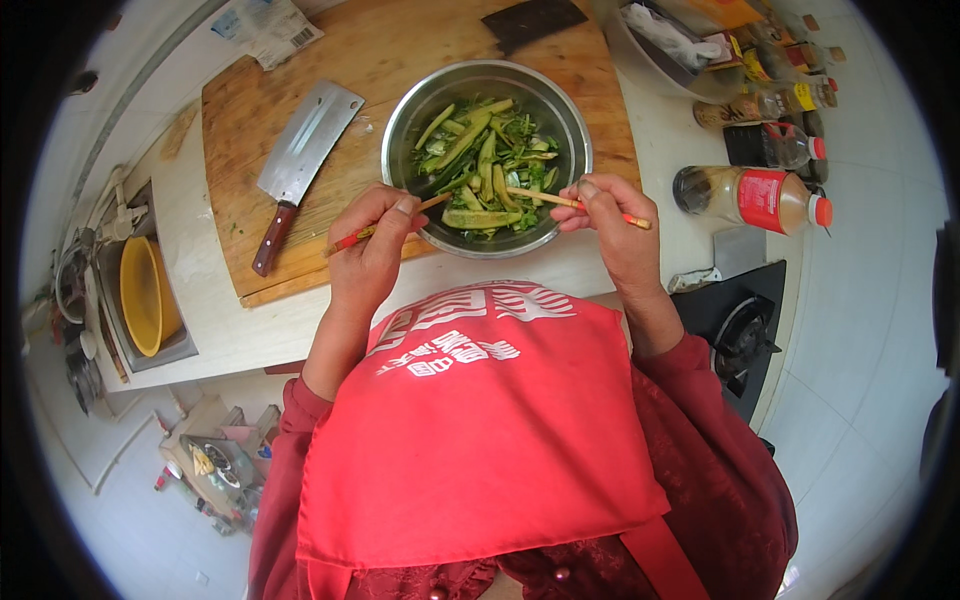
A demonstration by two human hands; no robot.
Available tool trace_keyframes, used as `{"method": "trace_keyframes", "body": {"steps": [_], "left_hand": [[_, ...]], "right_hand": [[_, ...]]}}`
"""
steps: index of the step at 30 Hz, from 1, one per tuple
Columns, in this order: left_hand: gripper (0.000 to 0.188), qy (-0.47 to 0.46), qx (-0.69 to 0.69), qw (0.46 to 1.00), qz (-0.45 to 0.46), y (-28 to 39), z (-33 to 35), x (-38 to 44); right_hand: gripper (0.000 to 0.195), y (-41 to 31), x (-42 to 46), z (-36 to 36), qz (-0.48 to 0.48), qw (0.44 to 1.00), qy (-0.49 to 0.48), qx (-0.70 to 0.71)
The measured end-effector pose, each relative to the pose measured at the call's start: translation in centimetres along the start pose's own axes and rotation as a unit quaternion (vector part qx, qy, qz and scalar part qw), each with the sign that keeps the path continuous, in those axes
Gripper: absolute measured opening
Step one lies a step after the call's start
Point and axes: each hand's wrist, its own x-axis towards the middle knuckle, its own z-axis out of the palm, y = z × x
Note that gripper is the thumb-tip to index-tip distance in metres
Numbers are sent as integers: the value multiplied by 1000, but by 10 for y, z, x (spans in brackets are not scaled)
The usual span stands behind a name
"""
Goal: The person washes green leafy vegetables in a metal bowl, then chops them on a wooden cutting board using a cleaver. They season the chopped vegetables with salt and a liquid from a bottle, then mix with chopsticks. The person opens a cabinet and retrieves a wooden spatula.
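A stainless steel bowl [393, 142] stands on a wooden cutting board [225, 150] in front of me. Green cucumber strips [480, 218] and chopped leafy herbs [537, 174] fill its lower part. My left hand [375, 232] grips one chopstick [435, 201] at the bowl's near left rim, its tip among the pieces. At the near right rim my right hand [611, 214] holds another chopstick [544, 197], which also reaches into the cucumber. Each chopstick has a red decorated end. The tips are partly lost among the vegetables.
A cleaver [311, 142] lies left of the bowl. A dark flat sheet [532, 22] rests at the board's back. Several bottles [765, 196] and a gas stove [739, 337] are at right. A sink [124, 292] holding a yellow basin [147, 296] is at left.
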Motion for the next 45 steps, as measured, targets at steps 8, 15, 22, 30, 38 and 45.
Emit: {"method": "trace_keyframes", "body": {"steps": [8,15,22,30,38,45], "left_hand": [[18,28,-6,996,79,22,-11,-8],[15,-66,193,974,94,29,-21,-11],[17,-33,40,998,30,7,-6,-1],[12,39,101,979,174,21,-13,-5],[9,49,200,956,210,-16,4,6],[18,34,-39,997,50,-4,2,-5]], "right_hand": [[21,-33,-1,-32,-58,997,49,-9],[18,-31,-11,-41,31,993,-23,-111],[21,-7,-2,-9,6,1000,0,-2],[22,-28,-4,-31,-105,993,52,-11],[18,9,5,-13,-93,992,45,-73],[21,-1,-14,-11,-41,999,4,2]]}}
